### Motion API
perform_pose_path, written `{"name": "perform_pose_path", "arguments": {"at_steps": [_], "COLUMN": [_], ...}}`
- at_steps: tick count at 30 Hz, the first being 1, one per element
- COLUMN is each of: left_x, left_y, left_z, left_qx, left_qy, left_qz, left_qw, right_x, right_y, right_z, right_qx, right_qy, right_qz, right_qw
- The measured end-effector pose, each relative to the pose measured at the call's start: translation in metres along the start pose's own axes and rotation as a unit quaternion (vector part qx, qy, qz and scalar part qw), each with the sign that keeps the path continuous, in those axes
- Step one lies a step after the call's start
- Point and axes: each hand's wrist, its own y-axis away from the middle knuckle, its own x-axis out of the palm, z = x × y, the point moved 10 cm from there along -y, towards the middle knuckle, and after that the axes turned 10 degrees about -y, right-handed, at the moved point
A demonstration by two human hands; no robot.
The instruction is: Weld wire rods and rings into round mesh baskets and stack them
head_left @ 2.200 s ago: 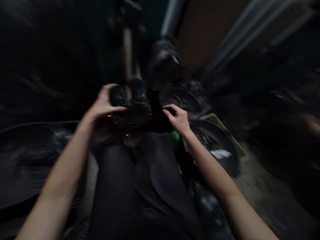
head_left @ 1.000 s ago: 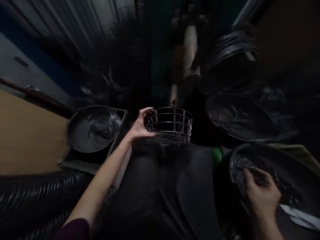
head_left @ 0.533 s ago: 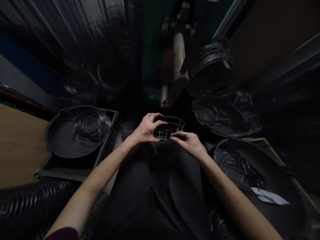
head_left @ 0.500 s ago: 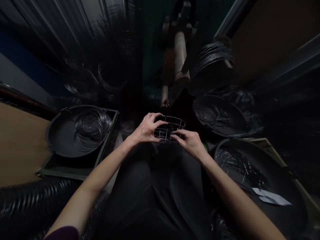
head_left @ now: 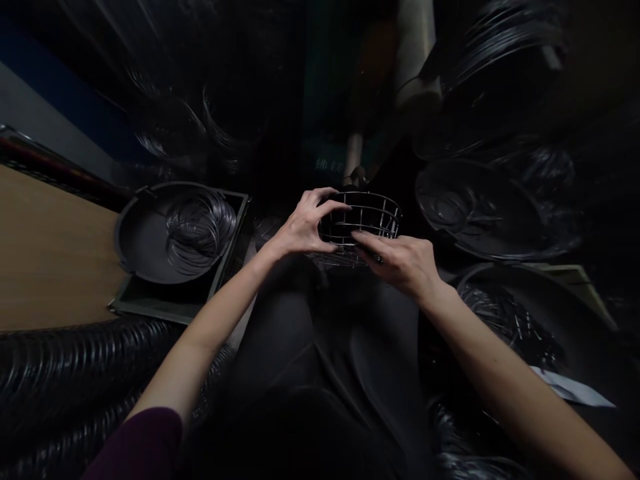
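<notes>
1. The left hand (head_left: 305, 227) is curved and closed around the left side of the round wire basket (head_left: 363, 223). Its fingers lie over the top ring, and the thumb stays lower on the side.

2. The right hand (head_left: 400, 260) holds the near side of the same basket with its fingers bent and pressed against the wires. A small dark bit shows at the fingertips (it is too dark to tell what it is).

3. The basket stands about in the middle of the frame, above the person's dark trousers (head_left: 300, 347). I cannot tell if it touches them. The bare forearms come from the bottom corners, and a dark red sleeve (head_left: 137, 447) shows at lower left.

4. At left of the frame, a round black tray (head_left: 133, 233) sits in a dark square frame (head_left: 160, 308). It holds a loose coil of thin wire (head_left: 197, 230). Beside it, a wooden bench (head_left: 50, 253) fills the left edge.

5. Under the bench, at lower left, lies a black ribbed hose (head_left: 65, 377).

6. At right of the frame there is a second black tray (head_left: 480, 210) with thin wire in it. Below it, a third black tray (head_left: 560, 333) holds short wire pieces (head_left: 510, 323) and a white paper (head_left: 575, 390).

7. At upper right, a large dark coil of wire (head_left: 510, 40) stands behind these trays.
</notes>
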Motion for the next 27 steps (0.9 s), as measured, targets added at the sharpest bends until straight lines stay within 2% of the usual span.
{"name": "perform_pose_path", "arguments": {"at_steps": [9,16,21,27], "left_x": [-0.009,-0.011,-0.011,-0.014], "left_y": [-0.027,-0.04,-0.043,-0.052], "left_z": [0.012,0.02,0.019,0.03], "left_qx": [0.004,0.007,0.022,-0.006], "left_qy": [0.008,0.011,0.01,0.007], "left_qz": [-0.025,-0.024,-0.021,-0.024], "left_qw": [1.0,1.0,0.999,1.0], "right_x": [-0.007,-0.007,-0.009,-0.018], "right_y": [-0.021,-0.033,-0.028,-0.018], "right_z": [-0.017,-0.027,-0.032,-0.047], "right_qx": [0.0,0.014,0.04,0.105], "right_qy": [0.044,0.031,-0.002,-0.038], "right_qz": [-0.029,-0.03,-0.046,-0.11], "right_qw": [0.999,0.999,0.998,0.988]}}
